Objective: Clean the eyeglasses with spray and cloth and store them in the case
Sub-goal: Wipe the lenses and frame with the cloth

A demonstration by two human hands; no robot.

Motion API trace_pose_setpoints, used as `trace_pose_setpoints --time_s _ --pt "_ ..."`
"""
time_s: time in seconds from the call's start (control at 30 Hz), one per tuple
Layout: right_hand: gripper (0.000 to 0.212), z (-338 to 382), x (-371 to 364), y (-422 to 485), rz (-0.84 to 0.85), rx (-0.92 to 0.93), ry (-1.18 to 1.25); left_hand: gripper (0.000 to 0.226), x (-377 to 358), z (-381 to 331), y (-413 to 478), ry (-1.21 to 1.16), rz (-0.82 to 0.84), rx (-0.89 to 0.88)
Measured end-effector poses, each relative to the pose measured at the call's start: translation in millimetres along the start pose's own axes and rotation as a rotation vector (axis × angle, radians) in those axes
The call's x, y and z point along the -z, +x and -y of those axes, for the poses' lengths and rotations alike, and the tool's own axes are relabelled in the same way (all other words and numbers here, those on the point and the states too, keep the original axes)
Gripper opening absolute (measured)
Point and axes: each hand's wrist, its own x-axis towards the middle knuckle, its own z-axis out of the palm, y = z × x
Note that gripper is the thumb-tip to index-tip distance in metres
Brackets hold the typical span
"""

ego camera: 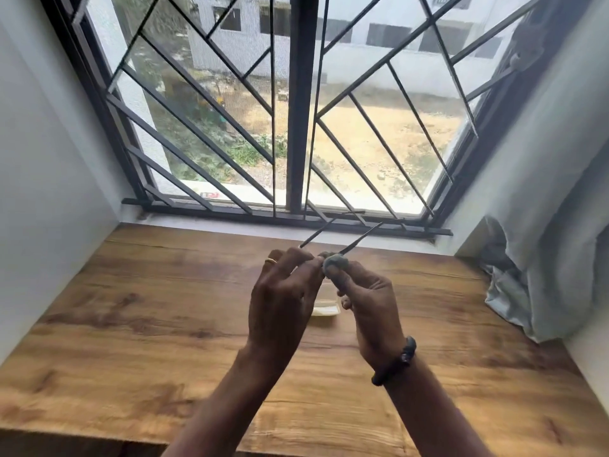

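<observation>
Two hands raised over wooden desk, centre frame; left hand pinches eyeglasses, temples pointing 1 o'clock, steadying them; right hand pinches grey cloth on lens, apparently wiping.

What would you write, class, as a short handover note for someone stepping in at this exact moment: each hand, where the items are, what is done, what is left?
Left hand: grips the eyeglasses at the front, temple arms pointing away toward the window.
Right hand: pinches a bunched grey cloth against the glasses near the lens.
A pale, translucent case lies on the wooden table, below the hands, partly hidden.
No spray bottle is in view.
Done: wiping is under way; whether spraying happened cannot be told.
Left: finish wiping, fold the temples, place the glasses in the case.
</observation>
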Motion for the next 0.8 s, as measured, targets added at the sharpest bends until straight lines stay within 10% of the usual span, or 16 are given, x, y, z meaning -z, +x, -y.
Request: trace_pose_setpoints --time_s 0.47,0.8 --pt "0.013 -1 1 -2 -0.119 -0.099 0.188 0.020 -9 2 -12 0.009 0.023 -0.038" --pt "0.013 10 44 10 0.044 -0.315 0.275 0.033 -5 60 4 -0.674 0.165 1.075"
